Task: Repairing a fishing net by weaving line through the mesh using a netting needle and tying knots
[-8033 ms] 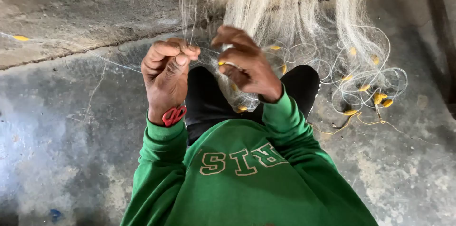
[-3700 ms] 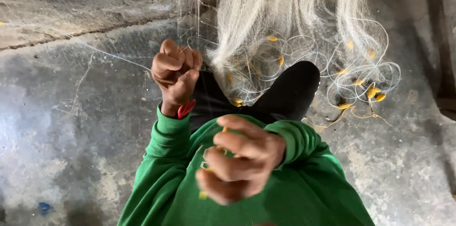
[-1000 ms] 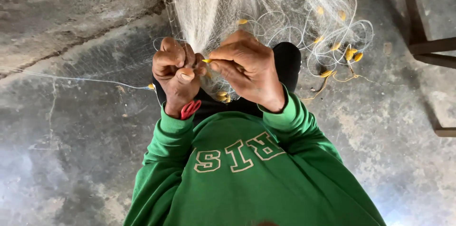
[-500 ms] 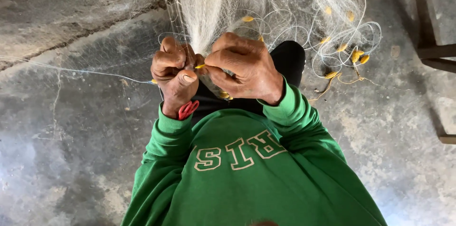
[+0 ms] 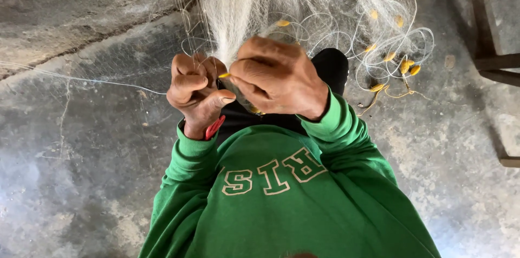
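Observation:
A pale, fine fishing net [image 5: 254,3] hangs bunched in front of me and spreads over the concrete floor. My left hand [image 5: 195,92] is closed on a gathered strand of the net's mesh. A red band [image 5: 214,127] shows at that wrist. Right beside it, my right hand [image 5: 276,76] pinches a small yellow tool [image 5: 224,75] against the net, its tip touching my left fingers. Both arms wear green sleeves [image 5: 346,128]. Coils of white line with small yellow floats [image 5: 403,65] lie to the right.
The concrete floor [image 5: 81,171] has a raised ledge [image 5: 65,14] at the upper left. A thin line [image 5: 81,78] stretches left from my hands. Dark wooden furniture legs [image 5: 495,63] stand at the right edge.
My right hand went down to my chest, then came back up to the net. Over the last second both hands stayed together on the net, barely shifting.

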